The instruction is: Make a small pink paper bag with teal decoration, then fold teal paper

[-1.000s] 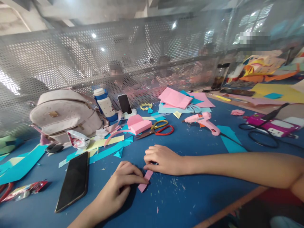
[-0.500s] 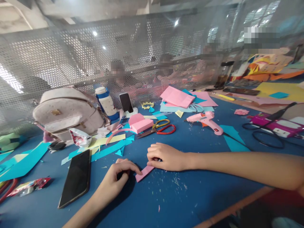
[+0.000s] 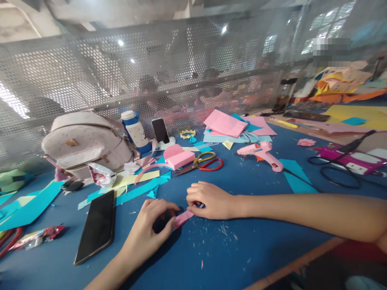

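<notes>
A narrow pink paper strip stretches between my two hands, low over the blue table. My left hand is curled at the strip's left end, with the thumb tip against it and the index finger arched above. My right hand is closed on the strip's other end, and its fingers hide that part. Something small and greyish shows inside the right fist, too little to name. Scissors with one yellow and one red handle lie beyond the hands, beside a folded pink paper piece.
A pink glue gun lies right of the scissors, its cord running near my right forearm. A phone lies left of my left hand. Farther back stand a backpack and a bottle. A purple power strip is at right.
My left index finger has lifted from the strip, and the thumb has come to its left end. That end now looks tilted up. My right hand has barely moved.
</notes>
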### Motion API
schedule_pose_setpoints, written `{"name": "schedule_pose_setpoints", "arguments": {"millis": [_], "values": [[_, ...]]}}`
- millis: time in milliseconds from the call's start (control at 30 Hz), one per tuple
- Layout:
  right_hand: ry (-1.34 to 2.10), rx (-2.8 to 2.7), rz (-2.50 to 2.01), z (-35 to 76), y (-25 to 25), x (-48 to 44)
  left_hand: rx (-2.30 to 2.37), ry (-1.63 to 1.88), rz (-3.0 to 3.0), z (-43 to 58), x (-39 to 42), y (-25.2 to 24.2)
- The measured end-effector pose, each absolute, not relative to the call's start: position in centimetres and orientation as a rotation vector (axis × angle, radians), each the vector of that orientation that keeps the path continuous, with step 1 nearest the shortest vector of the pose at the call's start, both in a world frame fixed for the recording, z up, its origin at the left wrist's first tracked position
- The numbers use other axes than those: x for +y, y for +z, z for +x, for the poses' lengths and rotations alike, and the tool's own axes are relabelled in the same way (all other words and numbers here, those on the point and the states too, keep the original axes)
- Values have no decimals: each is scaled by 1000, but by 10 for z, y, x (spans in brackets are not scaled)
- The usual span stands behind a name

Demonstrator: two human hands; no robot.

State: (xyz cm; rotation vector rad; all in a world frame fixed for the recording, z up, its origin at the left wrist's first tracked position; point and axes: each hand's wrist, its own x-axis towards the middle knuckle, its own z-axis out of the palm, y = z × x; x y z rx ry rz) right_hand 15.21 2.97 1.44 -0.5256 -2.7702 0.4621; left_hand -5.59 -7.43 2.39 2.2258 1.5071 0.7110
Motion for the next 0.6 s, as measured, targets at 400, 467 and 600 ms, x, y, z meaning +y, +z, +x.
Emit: {"name": "schedule_pose_setpoints", "arguments": {"millis": [400,467,600], "values": [[448,-2766,-542,152,13,29,1514,792,2637,-47,-75,20],[439,-2764,-542,152,13,29,1468,800,2732,-47,-74,20],[402,-2780,-542,152,14,28,1433,801,2828,-49,-74,16]]}}
